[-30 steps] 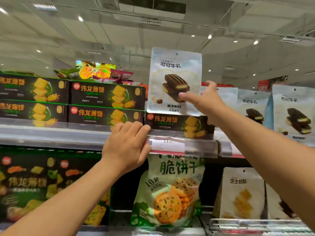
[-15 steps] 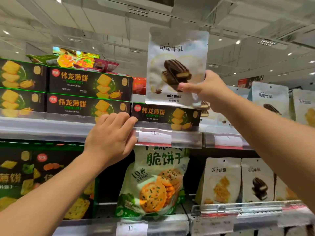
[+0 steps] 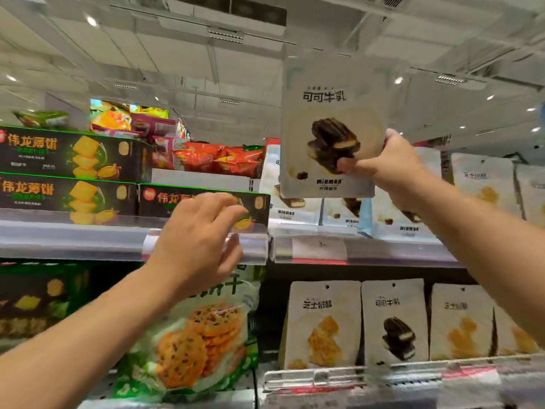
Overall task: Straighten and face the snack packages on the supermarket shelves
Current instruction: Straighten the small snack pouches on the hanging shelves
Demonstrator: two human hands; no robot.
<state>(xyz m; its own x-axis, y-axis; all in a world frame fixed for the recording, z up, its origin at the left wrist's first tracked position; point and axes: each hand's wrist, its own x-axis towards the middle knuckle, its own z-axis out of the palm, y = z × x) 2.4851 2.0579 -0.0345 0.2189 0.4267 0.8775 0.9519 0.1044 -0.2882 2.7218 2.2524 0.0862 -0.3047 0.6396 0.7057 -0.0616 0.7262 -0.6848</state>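
Your right hand (image 3: 392,169) pinched the pale, flat cocoa-biscuit pouch (image 3: 330,125) by its lower right corner, thumb on the printed face, and held it upright in the air above the upper shelf, clear of the row of matching pale pouches (image 3: 345,214) standing below it. Your left hand (image 3: 197,243) hovered with fingers loosely curled and grasping nothing, in front of the dark green wafer box (image 3: 203,199) and the clear plastic price rail (image 3: 253,246); whether the fingertips touched the box I could not tell.

To finish well, I judged you needed to lower the pouch straight down, face forward, into the front of that row, and seat its base behind the rail's lip. A corner pinch lets a soft pouch swing, so a steadying left hand would have helped. Open room lay above the row; the box's right end crowded the left side, and a blue-edged pouch (image 3: 365,216) leaned askew there.
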